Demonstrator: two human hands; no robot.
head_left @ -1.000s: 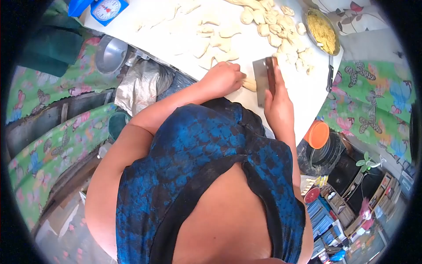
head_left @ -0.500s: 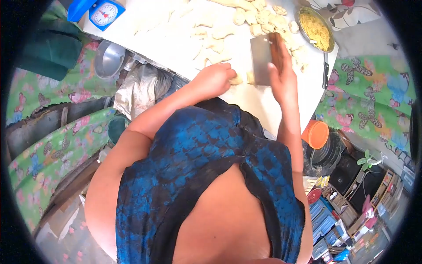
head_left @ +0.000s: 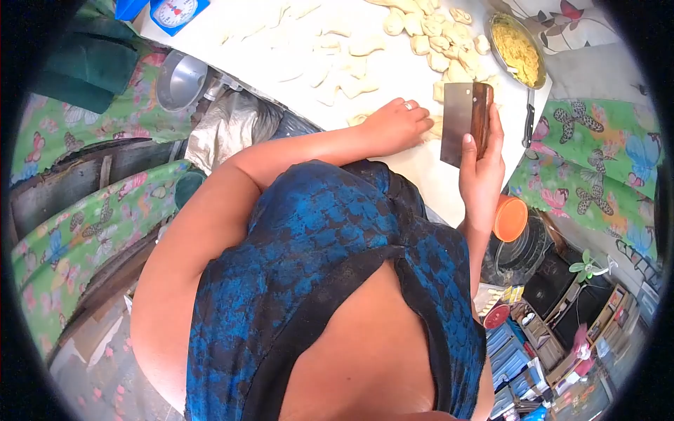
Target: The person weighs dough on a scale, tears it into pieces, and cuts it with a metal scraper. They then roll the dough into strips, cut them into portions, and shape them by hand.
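My right hand point(head_left: 483, 165) is wrapped round the dark wooden handle of a metal dough scraper point(head_left: 458, 123), held up over the white table point(head_left: 435, 179). To its left, my left hand point(head_left: 399, 126) reaches in with fingers bent downward, close to a dough piece point(head_left: 437, 128) beside the scraper. What its fingertips hold, if anything, is hidden. Beyond my hands, several flattened dough strips point(head_left: 359, 85) lie on the table, and a heap of rounded dough pieces point(head_left: 437, 31) sits at the back.
A pan of yellow filling point(head_left: 516, 49) stands at the table's right corner, with a black-handled knife point(head_left: 529, 126) below it. At the back left is a blue scale point(head_left: 175, 12). A metal bowl point(head_left: 181, 81) and an orange-lidded container point(head_left: 510, 219) are beside the table.
My left hand has moved right toward the scraper. My right hand and the scraper have shifted right and slightly down in the view, and the whole view has shifted a little.
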